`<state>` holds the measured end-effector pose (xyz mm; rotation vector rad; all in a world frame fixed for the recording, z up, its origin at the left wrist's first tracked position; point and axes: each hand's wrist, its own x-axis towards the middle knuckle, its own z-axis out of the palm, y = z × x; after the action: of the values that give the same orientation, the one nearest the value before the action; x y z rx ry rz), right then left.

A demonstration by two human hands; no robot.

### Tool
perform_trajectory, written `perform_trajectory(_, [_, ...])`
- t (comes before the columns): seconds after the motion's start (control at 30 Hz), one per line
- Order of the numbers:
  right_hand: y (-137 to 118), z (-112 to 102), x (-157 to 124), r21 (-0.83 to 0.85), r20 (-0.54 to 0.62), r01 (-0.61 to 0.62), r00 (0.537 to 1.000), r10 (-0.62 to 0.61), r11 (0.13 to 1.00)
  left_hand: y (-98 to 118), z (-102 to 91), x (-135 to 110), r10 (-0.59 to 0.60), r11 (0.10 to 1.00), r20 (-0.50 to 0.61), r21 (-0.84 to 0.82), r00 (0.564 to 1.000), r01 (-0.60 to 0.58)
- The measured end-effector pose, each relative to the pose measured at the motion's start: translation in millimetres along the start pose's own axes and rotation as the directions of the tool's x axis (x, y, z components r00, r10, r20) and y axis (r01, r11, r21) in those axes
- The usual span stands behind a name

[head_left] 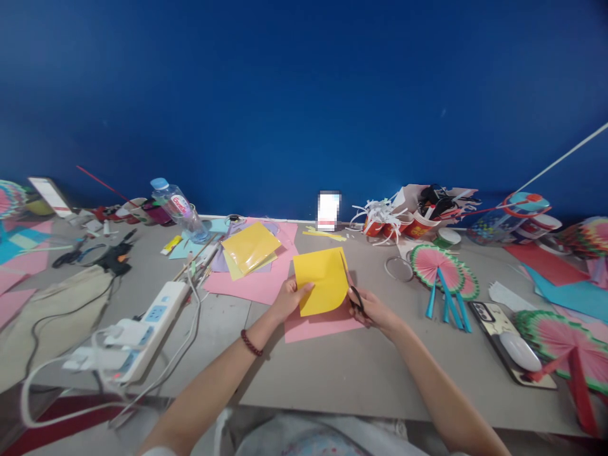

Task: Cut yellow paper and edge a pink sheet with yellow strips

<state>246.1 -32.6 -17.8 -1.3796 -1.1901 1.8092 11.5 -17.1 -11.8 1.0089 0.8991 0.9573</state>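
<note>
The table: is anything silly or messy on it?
Yes. A white computer mouse sits on what looks like a phone, a funny parking spot. White strips also hang messily over red cups near the blue wall.

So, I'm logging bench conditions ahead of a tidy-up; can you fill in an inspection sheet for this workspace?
Surface: grey table, things crowding its back and both sides.
Work items: yellow sheet held over a pink sheet; scissors at the yellow sheet's right edge.
Clutter: plastic bottle, paper fans, cups, and a white mouse lying on a phone-like item.
Left hand: gripping the yellow sheet near its left edge.
Right hand: holding the scissors by the handles.
Cables: white cables around a power strip on the left, with plugs in it.
Surroundings: blue wall behind the table; other people, nothing seen.
</note>
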Motion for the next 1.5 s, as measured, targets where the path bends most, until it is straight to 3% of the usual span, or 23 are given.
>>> perform_trajectory(1.5, [-10, 6, -8, -0.042, -0.040, 0.039, 0.998, -0.041, 0.998, -4, -0.3, 1, 0.002, 1.000, 0.002, -0.026, 1.000, -0.002])
